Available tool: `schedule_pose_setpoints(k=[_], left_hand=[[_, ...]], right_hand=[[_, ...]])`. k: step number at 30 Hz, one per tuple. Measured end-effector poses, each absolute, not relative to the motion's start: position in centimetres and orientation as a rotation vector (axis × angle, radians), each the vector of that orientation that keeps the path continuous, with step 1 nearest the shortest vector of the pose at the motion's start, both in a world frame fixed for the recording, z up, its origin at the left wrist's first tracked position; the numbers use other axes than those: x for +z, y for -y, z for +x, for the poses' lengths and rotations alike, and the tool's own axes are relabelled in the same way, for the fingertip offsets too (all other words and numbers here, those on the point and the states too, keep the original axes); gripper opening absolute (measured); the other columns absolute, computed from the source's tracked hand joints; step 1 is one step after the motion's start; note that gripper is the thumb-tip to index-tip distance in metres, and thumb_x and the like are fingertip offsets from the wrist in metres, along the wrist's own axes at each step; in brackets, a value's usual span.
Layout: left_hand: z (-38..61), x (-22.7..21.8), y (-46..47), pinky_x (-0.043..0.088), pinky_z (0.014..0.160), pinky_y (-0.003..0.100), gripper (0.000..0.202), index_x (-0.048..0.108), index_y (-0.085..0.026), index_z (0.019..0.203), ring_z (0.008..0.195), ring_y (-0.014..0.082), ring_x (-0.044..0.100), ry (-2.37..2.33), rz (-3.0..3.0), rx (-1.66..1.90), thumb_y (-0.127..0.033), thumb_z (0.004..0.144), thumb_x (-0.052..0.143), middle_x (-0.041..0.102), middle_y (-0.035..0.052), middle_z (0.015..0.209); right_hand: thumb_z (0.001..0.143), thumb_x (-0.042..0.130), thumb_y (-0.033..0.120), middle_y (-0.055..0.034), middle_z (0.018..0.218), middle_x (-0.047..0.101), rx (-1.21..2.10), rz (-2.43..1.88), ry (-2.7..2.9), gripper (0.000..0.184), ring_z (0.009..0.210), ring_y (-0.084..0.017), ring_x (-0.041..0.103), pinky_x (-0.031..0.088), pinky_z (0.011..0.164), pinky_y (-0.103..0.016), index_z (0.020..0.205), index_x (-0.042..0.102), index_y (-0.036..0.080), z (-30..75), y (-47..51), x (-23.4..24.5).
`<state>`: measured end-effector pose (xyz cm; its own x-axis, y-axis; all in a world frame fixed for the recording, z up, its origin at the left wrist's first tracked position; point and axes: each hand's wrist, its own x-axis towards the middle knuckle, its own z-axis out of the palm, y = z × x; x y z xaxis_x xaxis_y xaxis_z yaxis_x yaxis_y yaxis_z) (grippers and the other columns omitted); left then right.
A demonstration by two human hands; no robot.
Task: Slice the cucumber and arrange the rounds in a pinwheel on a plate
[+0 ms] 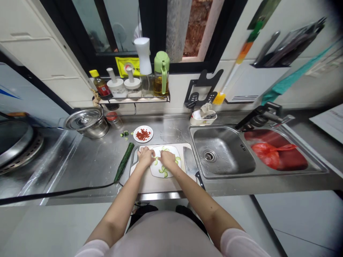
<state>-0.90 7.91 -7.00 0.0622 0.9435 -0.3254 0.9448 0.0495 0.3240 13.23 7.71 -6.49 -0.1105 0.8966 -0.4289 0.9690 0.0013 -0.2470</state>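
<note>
A white squarish plate (160,171) lies on a pale cutting board (150,186), with several pale green cucumber slices (164,174) set out on it. My left hand (145,157) is at the plate's left edge, its bent fingers spread apart. Over the plate's middle, my right hand (167,159) has its fingers drawn together by the slices; what lies between the fingertips is hidden. A broad kitchen knife (190,160) rests flat on the board's right side, its dark handle towards me. Left of the board lies a dark green cucumber (124,163).
A small plate (135,135) of chopped red pieces stands behind the board, near cucumber scraps (124,134). A lidded steel pot (93,125) and a red-capped jar (114,120) stand back left. To the right are the sink (225,153) and a red plastic bag (266,155).
</note>
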Motion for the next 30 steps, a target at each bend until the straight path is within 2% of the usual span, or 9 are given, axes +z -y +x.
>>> schedule_pose_setpoints(k=[8,16,25,30], left_hand=[[-0.5,-6.7,-8.5,0.028,0.098,0.046,0.017,0.068,-0.025,0.084,0.118,0.0316,0.04,-1.895,1.87,-0.066,-0.03,0.069,0.073,0.054,0.0078,0.113],[0.0,-5.9,-8.1,0.03,0.096,0.047,0.015,0.064,-0.024,0.084,0.116,0.0322,0.041,-1.92,1.889,-0.079,-0.028,0.071,0.07,0.054,0.0088,0.112],[-0.1,-6.4,-7.7,0.029,0.096,0.047,0.014,0.066,-0.025,0.087,0.117,0.0321,0.042,-1.921,1.86,-0.03,-0.029,0.074,0.069,0.055,0.009,0.114],[-0.3,-6.5,-7.1,0.03,0.095,0.045,0.012,0.066,-0.026,0.089,0.117,0.0312,0.043,-1.969,1.79,0.115,-0.028,0.077,0.065,0.058,0.0078,0.112]], right_hand=[[0.09,0.058,0.037,-0.0109,0.106,0.068,-0.738,2.007,-2.113,0.026,0.102,-0.022,0.063,0.042,0.076,-0.028,0.109,0.063,0.019,13.4,-7.5,-6.3],[0.094,0.047,0.039,-0.0065,0.101,0.07,-0.776,2.239,-2.108,0.025,0.094,-0.02,0.063,0.037,0.069,-0.026,0.103,0.064,0.022,15.9,-6.8,-5.1],[0.092,0.046,0.039,-0.0025,0.085,0.068,-0.81,2.713,-2.024,0.026,0.076,-0.015,0.059,0.031,0.06,-0.024,0.095,0.064,0.02,22.3,-4.7,-5.1],[0.088,0.051,0.039,-0.0021,0.082,0.066,-0.854,2.697,-1.985,0.024,0.075,-0.017,0.059,0.032,0.06,-0.024,0.092,0.064,0.02,23.6,-3.6,-5.9]])
